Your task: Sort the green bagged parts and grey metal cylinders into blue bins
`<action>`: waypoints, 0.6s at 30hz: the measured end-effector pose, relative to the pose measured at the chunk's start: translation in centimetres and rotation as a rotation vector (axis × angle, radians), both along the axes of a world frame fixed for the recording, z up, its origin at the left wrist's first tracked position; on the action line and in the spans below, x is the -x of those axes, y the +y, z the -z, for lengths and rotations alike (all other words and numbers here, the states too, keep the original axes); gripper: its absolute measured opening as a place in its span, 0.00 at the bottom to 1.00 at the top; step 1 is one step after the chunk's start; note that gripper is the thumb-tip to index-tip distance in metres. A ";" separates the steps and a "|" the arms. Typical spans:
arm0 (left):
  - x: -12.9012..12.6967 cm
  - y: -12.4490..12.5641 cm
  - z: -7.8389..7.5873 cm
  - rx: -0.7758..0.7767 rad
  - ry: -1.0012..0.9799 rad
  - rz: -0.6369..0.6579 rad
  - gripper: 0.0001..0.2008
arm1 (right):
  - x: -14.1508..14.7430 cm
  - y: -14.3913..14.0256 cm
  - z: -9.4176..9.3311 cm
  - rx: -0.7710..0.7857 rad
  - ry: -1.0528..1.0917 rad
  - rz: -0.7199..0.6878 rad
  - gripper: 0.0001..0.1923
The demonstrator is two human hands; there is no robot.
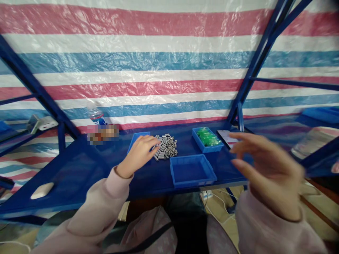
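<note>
My left hand [141, 153] reaches over the left edge of a heap of small grey metal cylinders [168, 147]. Its fingers are stretched forward, with the thumb apart, and nothing shows between them. Part of a blue tray [135, 137] is hidden behind that hand. Just in front of the heap lies a shallow blue tray [192, 173] whose bare floor shows. My right hand [270, 173], blurred, hovers at the right above the table's front edge. Its fingers curve with a gap to the thumb, and I see no object in it.
Behind the shallow tray, a blue bin [208, 149] holds green plastic-wrapped contents [208, 136]. A flat white-faced object [226, 137] lies right of it. A bottle [97, 115] stands at back left; a white, mouse-like object [42, 190] lies front left. Blue frame posts [250, 76] flank the table.
</note>
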State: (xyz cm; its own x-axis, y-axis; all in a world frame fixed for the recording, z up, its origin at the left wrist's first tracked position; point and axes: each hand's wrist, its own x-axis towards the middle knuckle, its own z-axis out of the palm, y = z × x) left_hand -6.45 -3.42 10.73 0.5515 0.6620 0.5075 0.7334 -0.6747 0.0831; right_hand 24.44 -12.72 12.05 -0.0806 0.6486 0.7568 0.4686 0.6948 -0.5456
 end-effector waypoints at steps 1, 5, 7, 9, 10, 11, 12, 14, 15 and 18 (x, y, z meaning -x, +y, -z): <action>-0.4 0.7 1.5 0.051 0.080 0.002 0.08 | 0.1 1.0 1.1 0.064 -0.040 -0.024 0.24; -2.0 1.6 5.9 0.194 0.233 0.046 0.06 | -0.3 4.8 7.1 0.347 -0.172 -0.108 0.37; -2.5 1.6 7.0 0.198 0.267 0.026 0.05 | -0.8 5.8 9.4 0.432 -0.213 -0.119 0.43; -2.7 1.6 7.6 0.181 0.282 -0.003 0.04 | -1.4 6.1 10.5 0.510 -0.216 -0.158 0.47; -2.7 1.7 7.8 0.173 0.286 -0.016 0.04 | -1.6 6.1 10.7 0.548 -0.202 -0.191 0.48; -2.6 1.7 8.0 0.164 0.287 -0.029 0.04 | -1.8 6.1 10.8 0.589 -0.181 -0.236 0.50; -2.6 1.7 8.1 0.155 0.289 -0.040 0.04 | -2.0 6.0 10.8 0.628 -0.154 -0.293 0.51; -2.5 1.7 8.2 0.137 0.291 -0.059 0.04 | -2.4 6.1 10.9 0.695 -0.091 -0.414 0.53; -2.5 1.6 8.2 0.129 0.290 -0.071 0.04 | -2.5 6.1 11.0 0.719 -0.062 -0.462 0.54; -2.5 1.4 8.3 0.117 0.286 -0.111 0.04 | -2.8 6.3 11.3 0.764 -0.041 -0.515 0.57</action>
